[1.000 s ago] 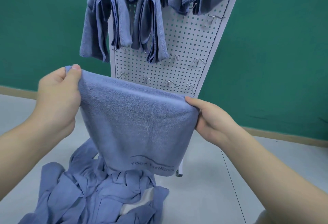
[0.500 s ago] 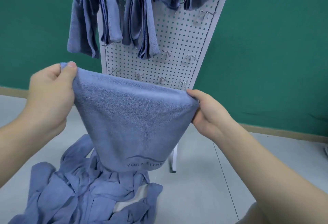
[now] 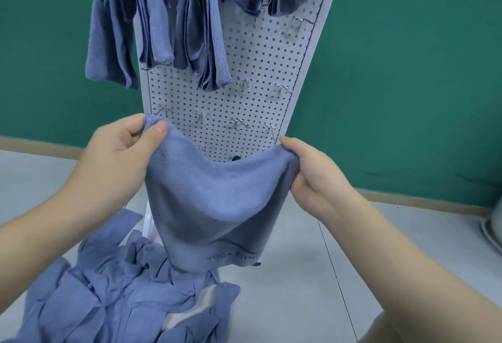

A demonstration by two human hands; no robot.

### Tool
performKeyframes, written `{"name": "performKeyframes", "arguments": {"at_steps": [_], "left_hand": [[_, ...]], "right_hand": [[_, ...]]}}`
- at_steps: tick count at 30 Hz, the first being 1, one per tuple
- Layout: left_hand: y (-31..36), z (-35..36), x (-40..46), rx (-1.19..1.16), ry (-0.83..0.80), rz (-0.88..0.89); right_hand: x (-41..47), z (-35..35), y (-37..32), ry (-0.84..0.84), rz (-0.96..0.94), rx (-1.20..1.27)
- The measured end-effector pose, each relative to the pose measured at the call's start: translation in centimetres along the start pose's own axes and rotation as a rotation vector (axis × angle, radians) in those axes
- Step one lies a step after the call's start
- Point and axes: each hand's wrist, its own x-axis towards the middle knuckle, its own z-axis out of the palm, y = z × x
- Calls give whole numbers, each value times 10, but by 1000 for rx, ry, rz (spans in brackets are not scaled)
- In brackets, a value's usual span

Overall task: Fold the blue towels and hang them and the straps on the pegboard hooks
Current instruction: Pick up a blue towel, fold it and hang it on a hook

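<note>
A folded blue towel (image 3: 217,207) with printed lettering near its lower edge hangs between my hands in front of the white pegboard (image 3: 260,71). My left hand (image 3: 119,152) pinches its upper left corner. My right hand (image 3: 312,177) grips the upper right corner. The towel's top edge sags in the middle. Folded blue towels (image 3: 201,33) hang on the board's upper hooks, another (image 3: 122,27) at the left. Bare metal hooks (image 3: 279,89) stick out of the lower rows.
A heap of blue towels and straps (image 3: 114,293) lies on the grey floor (image 3: 298,288) at lower left, at the pegboard's foot. A green wall (image 3: 407,71) stands behind. A pale round object (image 3: 491,228) shows at the right edge.
My hands have come closer together, so the towel's top edge went from taut to sagging. The view shifted, showing more of the pegboard's lower hooks.
</note>
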Motion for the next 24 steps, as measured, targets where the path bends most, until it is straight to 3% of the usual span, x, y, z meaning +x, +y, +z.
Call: {"name": "performKeyframes", "arguments": {"at_steps": [4, 8, 13, 24], "left_hand": [[4, 6, -1, -202, -88, -172], [5, 8, -2, -295, -181, -228], [-3, 3, 3, -225, -48, -257], [-5, -16, 16, -228, 182, -244]], "right_hand": [[-2, -5, -1, -124, 77, 55], [-1, -7, -3, -189, 85, 91], [3, -7, -2, -255, 44, 11], [19, -8, 15, -143, -107, -372]]}}
